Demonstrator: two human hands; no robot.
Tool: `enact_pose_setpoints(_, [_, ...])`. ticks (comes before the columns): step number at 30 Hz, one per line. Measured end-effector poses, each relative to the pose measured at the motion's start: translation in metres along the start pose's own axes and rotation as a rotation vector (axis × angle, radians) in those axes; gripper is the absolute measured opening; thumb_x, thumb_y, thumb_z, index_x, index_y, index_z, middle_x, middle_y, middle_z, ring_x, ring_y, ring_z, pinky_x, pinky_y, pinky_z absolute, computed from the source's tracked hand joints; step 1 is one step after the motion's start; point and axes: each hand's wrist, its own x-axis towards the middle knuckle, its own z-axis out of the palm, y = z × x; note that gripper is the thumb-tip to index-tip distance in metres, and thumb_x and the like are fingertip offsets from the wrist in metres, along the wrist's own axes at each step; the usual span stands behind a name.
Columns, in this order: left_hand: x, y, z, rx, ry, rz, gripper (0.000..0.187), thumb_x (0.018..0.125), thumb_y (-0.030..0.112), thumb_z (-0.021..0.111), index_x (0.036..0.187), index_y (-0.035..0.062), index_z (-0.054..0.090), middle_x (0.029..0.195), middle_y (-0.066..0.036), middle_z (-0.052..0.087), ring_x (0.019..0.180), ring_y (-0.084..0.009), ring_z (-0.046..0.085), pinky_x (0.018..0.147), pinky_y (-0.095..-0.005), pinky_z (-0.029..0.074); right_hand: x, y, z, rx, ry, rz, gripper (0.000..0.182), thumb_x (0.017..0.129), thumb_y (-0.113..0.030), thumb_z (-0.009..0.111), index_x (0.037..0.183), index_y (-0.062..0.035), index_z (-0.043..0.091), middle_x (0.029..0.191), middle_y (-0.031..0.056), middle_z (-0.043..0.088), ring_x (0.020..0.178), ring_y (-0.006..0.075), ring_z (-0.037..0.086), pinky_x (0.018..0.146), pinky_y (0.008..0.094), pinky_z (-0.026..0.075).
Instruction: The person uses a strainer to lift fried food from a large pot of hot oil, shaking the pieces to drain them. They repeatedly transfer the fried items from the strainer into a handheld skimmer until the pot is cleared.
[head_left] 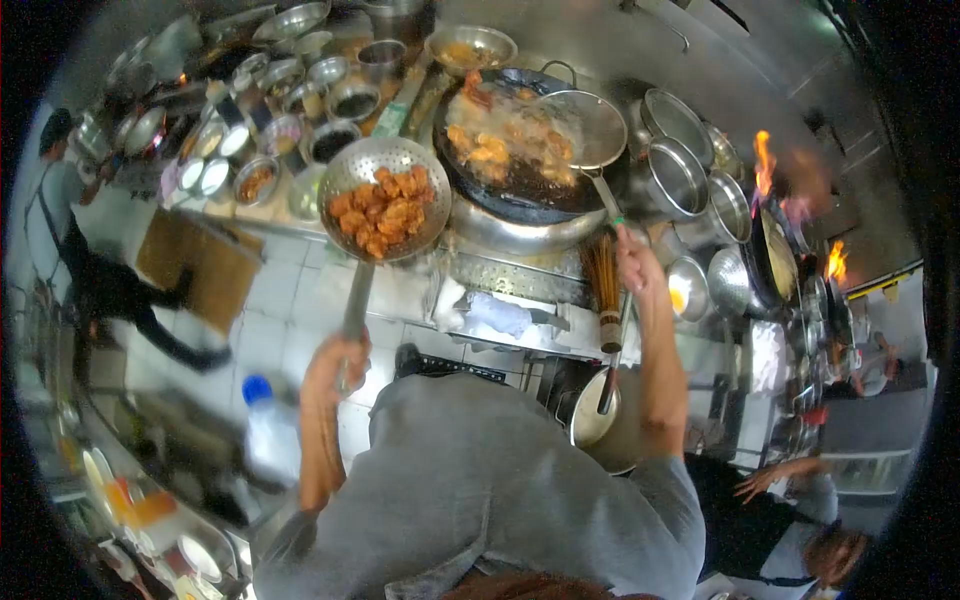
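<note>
My left hand [338, 366] is closed around the handle of a perforated skimmer [424, 166], which is loaded with brown fried pieces [378, 214] and held beside the wok. A fine mesh strainer [590, 122] extends from my right hand [638, 262], its handle gripped in the fingers. Its round bowl overlaps the right side of a dark wok [520, 207]. Bubbling oil and more frying pieces [490, 150] fill the wok, with steam or foam over them.
Metal bowls and seasoning containers [330, 140] crowd the left counter. Stacked steel pots [680, 175] stand right of the wok; flames [764, 160] rise farther right. A bamboo brush [607, 290] hangs near my right forearm. Co-workers [80, 230] [770, 510] are at both sides.
</note>
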Motion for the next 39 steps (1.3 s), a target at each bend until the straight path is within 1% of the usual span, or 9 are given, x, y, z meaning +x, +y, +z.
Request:
enact_pose_setpoints(5, [-0.01,0.006,0.012,-0.029,-0.033,0.055,0.026,0.074,0.005,0.059,0.098,0.0031,0.049,0.064,0.0,0.046,0.041,-0.007,0.041,0.031,-0.0201,0.033,-0.042,0.003,0.03,-0.064,0.123,-0.076,0.023,0.096,-0.014,0.047,0.119,-0.012,0.046,0.063,-0.0026,0.044,0.035,0.004,0.029,0.025,0.0195,0.02])
enact_pose_setpoints(7, [-0.01,0.009,0.016,-0.014,-0.089,0.077,0.026,0.08,0.004,0.057,0.103,-0.0009,0.049,0.064,-0.002,0.043,0.038,-0.0067,0.038,0.027,-0.0195,0.032,-0.046,0.003,0.028,-0.053,0.077,-0.094,0.021,0.095,-0.014,0.049,0.116,-0.0109,0.049,0.062,-0.0022,0.043,0.034,0.0039,0.028,0.024,0.0193,0.02])
enact_pose_setpoints(11, [0.002,0.023,0.036,0.048,-0.091,0.093,0.026,0.079,0.003,0.057,0.102,-0.0012,0.048,0.064,-0.002,0.043,0.038,-0.0067,0.038,0.026,-0.0197,0.031,-0.065,-0.012,0.048,-0.093,-0.019,-0.147,0.026,0.094,-0.013,0.053,0.119,-0.0073,0.05,0.06,-0.001,0.044,0.032,0.0036,0.027,0.024,0.0191,0.02])
enact_pose_setpoints(17, [0.025,0.032,0.058,0.127,-0.092,0.061,0.019,0.08,0.004,0.054,0.098,0.0013,0.047,0.065,-0.001,0.043,0.04,-0.0065,0.039,0.029,-0.0206,0.033,-0.083,-0.025,0.117,-0.333,-0.115,-0.13,0.039,0.091,-0.01,0.054,0.129,-0.0025,0.046,0.055,-0.001,0.047,0.029,0.005,0.028,0.023,0.0226,0.018])
enact_pose_setpoints(21, [0.029,0.027,0.054,0.027,-0.099,-0.016,0.019,0.081,0.003,0.053,0.099,0.0013,0.046,0.064,0.0,0.041,0.04,-0.0063,0.039,0.03,-0.021,0.034,-0.075,-0.025,0.139,-0.562,-0.027,-0.211,0.032,0.093,-0.012,0.053,0.124,-0.0041,0.052,0.054,-0.0018,0.049,0.029,0.0046,0.031,0.024,0.0217,0.02])
enact_pose_setpoints(27, [0.004,0.009,0.021,-0.115,-0.194,-0.038,0.023,0.08,0.004,0.055,0.101,0.0001,0.047,0.064,-0.001,0.041,0.04,-0.0067,0.039,0.029,-0.0204,0.035,-0.041,-0.06,0.075,-0.743,0.229,-0.415,0.033,0.093,-0.013,0.053,0.126,-0.0046,0.052,0.057,-0.002,0.049,0.033,0.0056,0.036,0.028,0.0235,0.025])
enact_pose_setpoints(30, [0.005,-0.011,-0.003,-0.043,-0.055,-0.009,0.022,0.08,0.004,0.056,0.101,0.0011,0.049,0.065,-0.001,0.042,0.041,-0.0067,0.04,0.03,-0.0204,0.035,-0.005,-0.076,0.009,-1.081,0.286,-0.592,0.034,0.092,-0.01,0.052,0.125,-0.0025,0.053,0.058,0.0,0.052,0.038,0.0075,0.041,0.033,0.0251,0.03])
enact_pose_setpoints(35, [0.028,-0.03,-0.034,-0.144,0.013,-0.063,0.021,0.072,0.001,0.057,0.091,0.0054,0.05,0.065,0.0,0.046,0.042,-0.0066,0.04,0.031,-0.0192,0.033,0.016,-0.086,0.003,-1.044,0.387,-0.403,0.03,0.092,-0.011,0.053,0.12,-0.0009,0.056,0.055,-0.0022,0.049,0.04,0.0049,0.038,0.035,0.0223,0.027])
enact_pose_setpoints(39, [0.022,-0.036,-0.034,-0.142,0.017,-0.091,0.018,0.074,0.002,0.056,0.091,0.0059,0.05,0.064,0.0,0.045,0.043,-0.0061,0.04,0.032,-0.0186,0.033,0.037,-0.081,0.01,-0.904,0.212,-0.182,0.033,0.092,-0.015,0.054,0.123,-0.0067,0.051,0.059,-0.0018,0.049,0.037,0.0048,0.035,0.03,0.0224,0.026])
